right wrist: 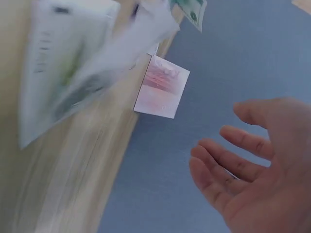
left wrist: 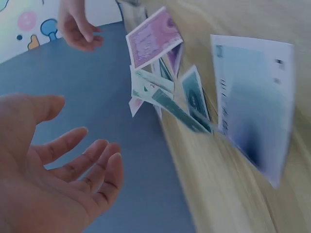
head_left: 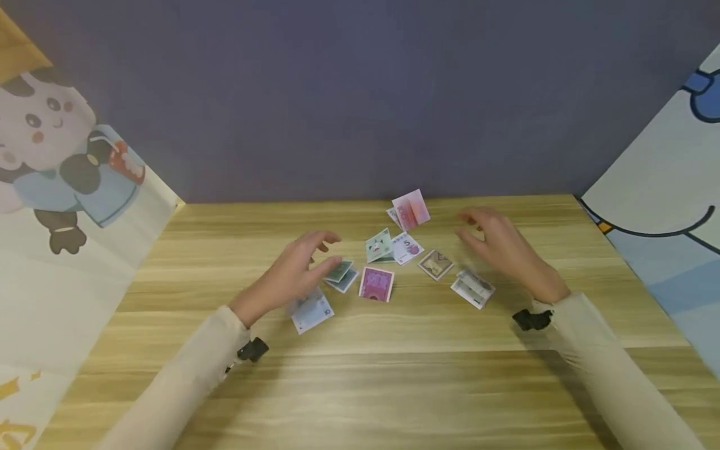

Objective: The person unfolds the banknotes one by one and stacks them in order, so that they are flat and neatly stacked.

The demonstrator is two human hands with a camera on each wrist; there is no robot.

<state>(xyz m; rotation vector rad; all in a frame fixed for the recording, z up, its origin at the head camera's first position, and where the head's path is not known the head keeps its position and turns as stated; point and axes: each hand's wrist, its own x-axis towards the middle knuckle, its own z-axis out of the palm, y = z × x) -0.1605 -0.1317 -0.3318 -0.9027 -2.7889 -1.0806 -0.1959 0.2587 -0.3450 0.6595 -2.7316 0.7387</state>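
Head view, left fingers: released and loosely bent; my left hand (head_left: 284, 274) hangs left of centre, the thumb overlapping the dark green note (head_left: 340, 270) in the frame, and from here I can't tell if they touch.
Head view, right fingers: released as well; my right hand (head_left: 506, 251) hangs right of centre, beyond the folded grey note (head_left: 472, 289).
Head view, notes: across the middle of the frame, the pink note (head_left: 414, 209) highest, the pale green note (head_left: 378, 245) beside the white-and-purple note (head_left: 407, 248), the magenta note (head_left: 377, 284) below them, the brown note (head_left: 435, 265) to their right, the pale blue note (head_left: 312, 312) at lower left of the group.
Head view, surroundings: wooden tabletop (head_left: 405, 381) below, dark wall (head_left: 360, 100) above.
Left wrist view: my left palm and parted, slightly curled fingers fill the lower left; notes occupy upper centre and right; my right hand is small at upper left.
Right wrist view: my right fingers curl loosely at lower right; a blurred folded note fills the upper left, the pink note at upper centre.
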